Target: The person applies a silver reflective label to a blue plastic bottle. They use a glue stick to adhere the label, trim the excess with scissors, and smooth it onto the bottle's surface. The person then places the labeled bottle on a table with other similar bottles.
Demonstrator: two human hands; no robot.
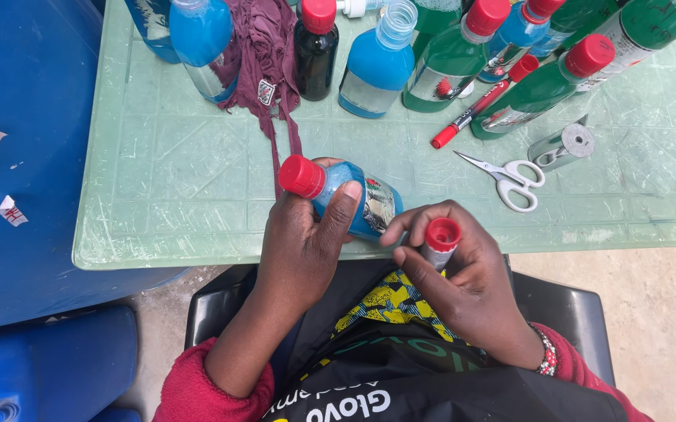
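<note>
Bottle of blue liquid [351,200] lies tipped sideways over the green bench [197,195] edge, label end turned toward the right hand [463,281], apparently for working on it. Left hand [306,242] fingers wrap it firmly; right-hand fingers curl tight around a red-capped marker [440,241].

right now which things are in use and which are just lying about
In hand: small blue bottle in left hand; red-capped marker in right hand.
Lying about: scissors, tape roll, red pen, maroon cloth, standing bottles.
</note>
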